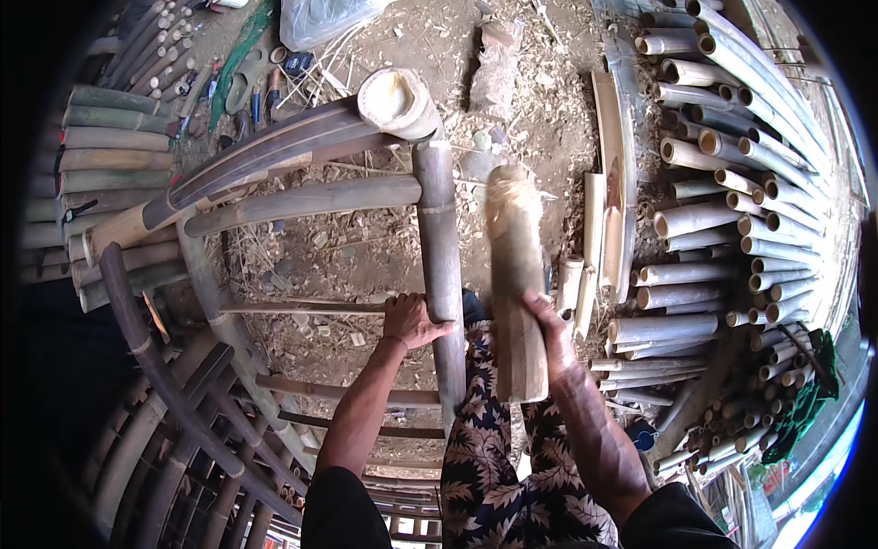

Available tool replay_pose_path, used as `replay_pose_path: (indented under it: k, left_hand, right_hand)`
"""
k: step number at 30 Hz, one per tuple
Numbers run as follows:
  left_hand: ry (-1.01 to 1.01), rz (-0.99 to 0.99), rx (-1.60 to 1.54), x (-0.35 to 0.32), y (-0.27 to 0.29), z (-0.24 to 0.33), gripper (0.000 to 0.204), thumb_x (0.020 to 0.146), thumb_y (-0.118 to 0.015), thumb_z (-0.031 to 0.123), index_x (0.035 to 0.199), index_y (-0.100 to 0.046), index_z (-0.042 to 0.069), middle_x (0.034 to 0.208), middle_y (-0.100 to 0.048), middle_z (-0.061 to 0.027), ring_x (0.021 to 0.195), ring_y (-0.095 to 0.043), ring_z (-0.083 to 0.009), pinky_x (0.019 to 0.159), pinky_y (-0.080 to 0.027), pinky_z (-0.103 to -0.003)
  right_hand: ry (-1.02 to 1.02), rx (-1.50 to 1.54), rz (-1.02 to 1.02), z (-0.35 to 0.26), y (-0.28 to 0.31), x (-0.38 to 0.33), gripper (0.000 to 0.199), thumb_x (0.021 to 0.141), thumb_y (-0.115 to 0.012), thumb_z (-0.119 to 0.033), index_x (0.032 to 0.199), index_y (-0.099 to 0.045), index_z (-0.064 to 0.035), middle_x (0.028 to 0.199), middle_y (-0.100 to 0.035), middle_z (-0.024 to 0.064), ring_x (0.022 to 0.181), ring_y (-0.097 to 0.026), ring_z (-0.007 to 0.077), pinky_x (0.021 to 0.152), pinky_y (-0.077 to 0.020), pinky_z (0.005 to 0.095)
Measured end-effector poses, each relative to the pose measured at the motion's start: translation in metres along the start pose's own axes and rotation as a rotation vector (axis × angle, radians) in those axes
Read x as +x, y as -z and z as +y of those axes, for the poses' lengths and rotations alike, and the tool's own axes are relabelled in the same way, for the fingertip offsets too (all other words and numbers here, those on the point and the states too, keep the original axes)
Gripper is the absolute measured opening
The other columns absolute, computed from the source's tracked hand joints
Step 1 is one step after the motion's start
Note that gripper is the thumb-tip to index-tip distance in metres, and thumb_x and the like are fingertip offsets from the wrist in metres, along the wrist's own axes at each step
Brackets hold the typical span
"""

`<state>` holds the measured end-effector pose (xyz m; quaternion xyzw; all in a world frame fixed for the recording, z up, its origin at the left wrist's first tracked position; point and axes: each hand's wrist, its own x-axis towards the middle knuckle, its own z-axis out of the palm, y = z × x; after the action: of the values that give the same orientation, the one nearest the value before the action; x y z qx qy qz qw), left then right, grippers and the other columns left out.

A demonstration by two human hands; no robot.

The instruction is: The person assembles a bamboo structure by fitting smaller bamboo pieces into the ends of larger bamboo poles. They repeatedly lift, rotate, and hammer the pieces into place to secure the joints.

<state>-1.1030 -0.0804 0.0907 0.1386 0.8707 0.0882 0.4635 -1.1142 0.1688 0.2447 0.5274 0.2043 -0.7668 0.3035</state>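
Bamboo post [441, 265] runs straight away from the person, left hand [412, 320] clamped on it; right hand [547, 322] grips a wooden mallet [515, 274] alongside.

Bamboo pole [443, 265] smooth, dull grey; wooden mallet [515, 274] rough, frayed head; ground [366, 247] dusty.

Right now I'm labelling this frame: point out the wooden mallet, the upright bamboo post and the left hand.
wooden mallet [515, 274], head view, mid-body
upright bamboo post [441, 229], head view, mid-shaft
left hand [412, 320], head view, back of hand
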Motion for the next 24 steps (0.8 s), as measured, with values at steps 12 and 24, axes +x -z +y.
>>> replay_pose_path:
  k: [12,24]
  left_hand:
    - [0.135,0.024,-0.039,0.005,0.005,0.018,0.073,0.057,-0.07,0.075,0.092,-0.073,0.011,0.087,-0.069,-0.0121,0.089,-0.063,-0.0292,0.09,-0.036,-0.046]
    - [0.086,0.138,-0.094,0.009,0.003,0.015,0.066,0.059,-0.072,0.071,0.088,-0.074,0.012,0.08,-0.07,-0.0101,0.081,-0.065,-0.0281,0.082,-0.039,-0.045]
  right_hand:
    - [0.351,-0.086,0.296,0.036,-0.013,0.051,0.07,0.086,-0.065,-0.047,0.13,-0.041,0.0018,0.092,-0.06,0.0169,0.077,-0.065,0.0285,0.071,-0.0574,0.0421]
    - [0.129,-0.09,0.09,0.038,-0.014,0.048,0.065,0.081,-0.066,-0.051,0.121,-0.052,-0.0013,0.106,-0.061,0.018,0.086,-0.064,0.0287,0.074,-0.0545,0.043]
